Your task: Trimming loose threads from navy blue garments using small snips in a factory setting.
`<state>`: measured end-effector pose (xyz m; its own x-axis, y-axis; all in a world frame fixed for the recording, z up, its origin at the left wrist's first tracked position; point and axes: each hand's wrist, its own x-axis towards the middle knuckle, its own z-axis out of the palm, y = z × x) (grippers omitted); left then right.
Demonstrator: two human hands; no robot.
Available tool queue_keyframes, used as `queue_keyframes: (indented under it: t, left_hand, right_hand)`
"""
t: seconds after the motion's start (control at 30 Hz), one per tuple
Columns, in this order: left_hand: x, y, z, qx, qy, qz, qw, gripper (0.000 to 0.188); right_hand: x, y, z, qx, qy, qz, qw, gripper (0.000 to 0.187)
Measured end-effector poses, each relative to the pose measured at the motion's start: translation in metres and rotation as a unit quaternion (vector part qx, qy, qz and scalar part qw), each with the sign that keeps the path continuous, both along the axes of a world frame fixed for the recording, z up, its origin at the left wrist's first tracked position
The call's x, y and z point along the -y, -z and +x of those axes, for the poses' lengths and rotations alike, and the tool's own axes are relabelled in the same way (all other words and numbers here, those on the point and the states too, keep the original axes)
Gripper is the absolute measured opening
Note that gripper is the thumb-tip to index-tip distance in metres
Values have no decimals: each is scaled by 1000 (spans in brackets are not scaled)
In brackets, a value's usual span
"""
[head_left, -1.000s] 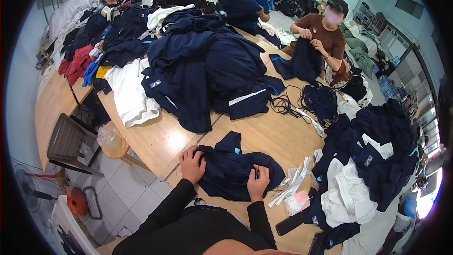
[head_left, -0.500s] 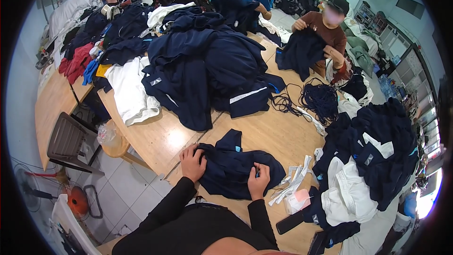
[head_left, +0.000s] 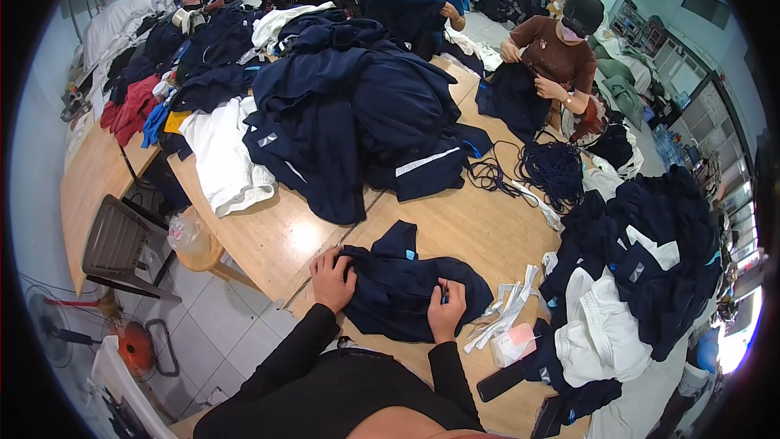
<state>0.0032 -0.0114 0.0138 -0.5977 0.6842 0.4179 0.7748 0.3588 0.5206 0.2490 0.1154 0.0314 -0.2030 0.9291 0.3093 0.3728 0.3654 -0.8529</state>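
Observation:
A navy blue garment (head_left: pixel 390 297) lies bunched on the wooden table in front of me, with a flap and a small light-blue tag at its far side. My left hand (head_left: pixel 331 280) is at its left edge, fingers curled onto the cloth. On the right part of the same garment rests my right hand (head_left: pixel 446 313), its fingers drawn together. Something small and dark shows between those fingers, too little visible to name. White strips (head_left: pixel 505 309) lie just right of the garment, beside a small white and pink item (head_left: pixel 516 345).
A large heap of navy garments (head_left: pixel 349 114) covers the table ahead, with a white garment (head_left: pixel 227 162) at its left. Navy cords (head_left: pixel 551 172) lie farther right. Another navy and white pile (head_left: pixel 642 268) stands right, near a dark phone (head_left: pixel 501 382). Co-workers handle dark cloth across the table.
My hands and the garment under them have hardly moved. The co-worker at far right has lowered the dark cloth and bent the head down; the one beside has spread a dark cloth out.

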Motion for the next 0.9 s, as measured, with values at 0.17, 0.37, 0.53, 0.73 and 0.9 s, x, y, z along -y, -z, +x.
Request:
queue_keyframes:
  t: [0.17,0.37,0.53,0.73,0.9]
  left_hand:
    - [6,2,5,6,2,0,1000,25]
    - [14,19,-6,131,-7,74,989,36]
    - [12,-10,-12,22,-27,-79,996,46]
    - [31,-22,-18,157,-5,4,988,17]
    - [52,-89,-46,821,11,202,534,26]
  right_hand:
    - [8,2,6,-7,5,1,1000,17]
    - [1,10,7,32,77,69,994,27]
    - [1,-1,20,74,124,-42,989,15]
    - [4,-18,86,-429,49,-484,761,6]
    - [1,-94,146,-529,60,-476,700,16]
